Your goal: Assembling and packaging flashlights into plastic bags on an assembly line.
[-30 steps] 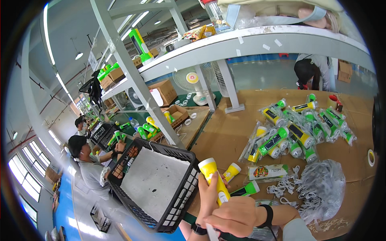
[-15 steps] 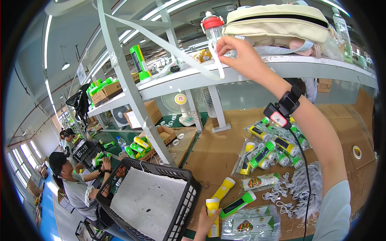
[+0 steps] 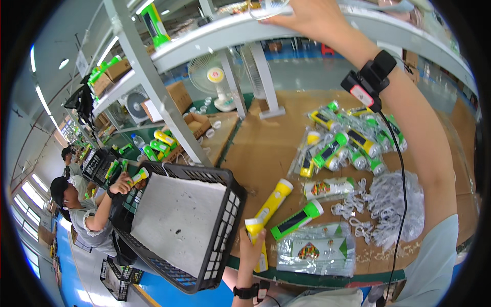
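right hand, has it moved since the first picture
Yes, upward against the fixed shelf: the right hand was well below it, and is now up by its front edge.

Yellow flashlight (image 3: 254,226), white-rimmed, beside black crate (image 3: 222,231)

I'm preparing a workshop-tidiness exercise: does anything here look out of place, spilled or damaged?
Yes. The pale sheet lining the black crate carries scattered dark marks, so it looks soiled. Pale scraps also litter the cardboard toward its near edge, like spilled debris.
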Demonstrator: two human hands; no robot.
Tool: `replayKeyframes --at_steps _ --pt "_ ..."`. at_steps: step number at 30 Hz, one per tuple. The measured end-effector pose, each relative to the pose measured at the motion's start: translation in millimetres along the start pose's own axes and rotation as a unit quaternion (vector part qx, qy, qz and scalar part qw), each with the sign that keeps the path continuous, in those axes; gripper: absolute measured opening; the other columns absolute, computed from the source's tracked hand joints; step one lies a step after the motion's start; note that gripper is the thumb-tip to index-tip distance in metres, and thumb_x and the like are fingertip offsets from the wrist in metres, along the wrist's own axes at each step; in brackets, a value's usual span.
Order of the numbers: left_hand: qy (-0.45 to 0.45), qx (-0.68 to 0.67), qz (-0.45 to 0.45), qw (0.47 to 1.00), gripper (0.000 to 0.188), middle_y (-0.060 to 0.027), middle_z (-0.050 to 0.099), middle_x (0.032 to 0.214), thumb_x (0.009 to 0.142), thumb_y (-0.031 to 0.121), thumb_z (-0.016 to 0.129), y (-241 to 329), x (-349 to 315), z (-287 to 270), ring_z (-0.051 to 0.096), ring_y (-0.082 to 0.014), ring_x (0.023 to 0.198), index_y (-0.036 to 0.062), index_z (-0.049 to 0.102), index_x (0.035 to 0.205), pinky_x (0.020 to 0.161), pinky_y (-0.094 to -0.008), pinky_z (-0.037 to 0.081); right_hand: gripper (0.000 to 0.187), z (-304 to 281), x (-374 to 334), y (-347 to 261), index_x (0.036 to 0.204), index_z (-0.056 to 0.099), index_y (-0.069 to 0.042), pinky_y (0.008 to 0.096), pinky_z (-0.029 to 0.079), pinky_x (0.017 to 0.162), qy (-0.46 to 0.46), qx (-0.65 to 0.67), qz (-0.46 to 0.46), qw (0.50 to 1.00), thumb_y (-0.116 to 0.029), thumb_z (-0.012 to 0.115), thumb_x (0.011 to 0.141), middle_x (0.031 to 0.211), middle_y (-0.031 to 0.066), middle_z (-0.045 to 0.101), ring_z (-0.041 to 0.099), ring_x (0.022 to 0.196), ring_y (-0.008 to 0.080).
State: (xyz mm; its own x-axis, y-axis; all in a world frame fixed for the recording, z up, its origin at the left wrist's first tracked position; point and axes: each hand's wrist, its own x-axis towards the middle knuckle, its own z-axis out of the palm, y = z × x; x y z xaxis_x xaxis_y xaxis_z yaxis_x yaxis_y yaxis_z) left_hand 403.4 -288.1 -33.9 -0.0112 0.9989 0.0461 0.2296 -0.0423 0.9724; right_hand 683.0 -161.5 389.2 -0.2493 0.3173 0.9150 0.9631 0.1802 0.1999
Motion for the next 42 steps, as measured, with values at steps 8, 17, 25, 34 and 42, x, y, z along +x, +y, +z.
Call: replayKeyframes --at_steps 8,17,25,34,42 --pt "0.093 -0.045 -0.058 0.993 0.037 -0.0055 0.057 0.082 0.104 0.033 0.036 -13 -9 -18 0.057 -0.0121 0.061 0.0009 0.053 0.113 0.054 -0.0287 0.052 0.023 -41 -250 -67 0.098 0.063 -0.007 0.0391 0.049 0.071 -0.167 0.258 -0.025 0.951 -0.012 0.072 0.078 0.094 0.0052 0.066 0.063 0.079 0.0270" --pt "0.109 0.113 0.125 0.980 0.046 -0.0193 0.041 0.140 0.096 0.003 0.047 10 -11 -13 0.041 -0.0285 0.132 -0.0028 0.036 0.141 0.107 -0.0395 0.035 0.020 -108 -419 -99 0.089 0.060 -0.003 0.0328 0.052 0.069 -0.450 0.363 -0.036 0.815 -0.012 0.066 0.072 0.098 0.0079 0.059 0.062 0.089 0.0213" --pt "0.047 0.276 0.139 0.950 0.035 -0.0175 0.048 0.135 0.087 0.002 0.055 43 -68 1 0.045 -0.0341 0.126 -0.0001 0.055 0.122 0.105 -0.0459 0.036 0.023 -113 -418 -103 0.090 0.059 0.001 0.0281 0.052 0.067 -0.486 0.320 -0.095 0.808 -0.010 0.063 0.070 0.103 0.0093 0.057 0.060 0.097 0.0206" --pt "0.038 0.169 0.085 0.981 0.024 -0.0141 0.065 0.108 0.085 -0.001 0.056 50 -93 -13 0.060 -0.0277 0.105 -0.0008 0.061 0.109 0.094 -0.0377 0.044 0.026 -111 -410 -107 0.098 0.059 -0.006 0.0312 0.054 0.067 -0.505 0.313 -0.111 0.797 -0.016 0.065 0.075 0.112 0.0088 0.057 0.061 0.103 0.0216" --pt "-0.145 0.081 0.200 0.966 0.034 -0.0178 0.065 0.106 0.077 -0.006 0.066 86 -101 13 0.063 -0.0351 0.097 -0.0052 0.061 0.110 0.087 -0.0403 0.049 0.028 -93 -411 -94 0.096 0.060 -0.005 0.0274 0.044 0.061 -0.413 0.212 -0.119 0.878 -0.014 0.065 0.070 0.090 0.0057 0.061 0.060 0.081 0.0170"
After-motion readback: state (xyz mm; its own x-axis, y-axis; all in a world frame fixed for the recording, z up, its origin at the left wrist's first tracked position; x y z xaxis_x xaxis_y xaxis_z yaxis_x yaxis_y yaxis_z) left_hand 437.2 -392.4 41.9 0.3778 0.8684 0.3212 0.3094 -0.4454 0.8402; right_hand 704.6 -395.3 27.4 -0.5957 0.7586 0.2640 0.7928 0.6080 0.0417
